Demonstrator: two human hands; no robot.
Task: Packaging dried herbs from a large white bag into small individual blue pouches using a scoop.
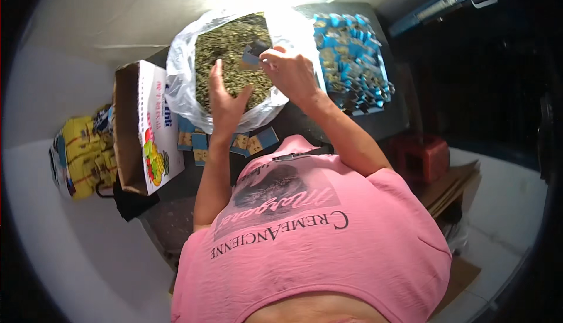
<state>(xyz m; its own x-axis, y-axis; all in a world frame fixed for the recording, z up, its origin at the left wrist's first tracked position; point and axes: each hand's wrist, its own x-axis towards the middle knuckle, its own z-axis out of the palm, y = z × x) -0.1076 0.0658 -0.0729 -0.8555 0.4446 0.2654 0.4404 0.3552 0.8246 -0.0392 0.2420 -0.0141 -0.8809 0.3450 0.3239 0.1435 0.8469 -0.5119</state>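
Note:
A clear plastic bag point(179, 87) lies spread wide around a heap of dried, greenish-brown herb pieces or seeds point(228, 37). Over the near part of the heap, my left hand point(226, 96) has its thumb and fingers apart and holds nothing. Pinched in my right hand point(294, 74) is a small blue-and-tan packet point(251, 59) with a dark part at its top; its contents are too small to tell. Several similar blue-and-tan packets point(255, 143) lie on the dark table just in front of the bag, some partly covered by my left forearm.
To the right, many blue packets stand packed in a shallow tray or box point(321, 74). A printed cardboard box point(149, 125) stands on the left, beside a yellow bag point(85, 155). On the right are a red plastic stool point(424, 158) and flat cardboard sheets point(453, 186). A wall rises behind the table.

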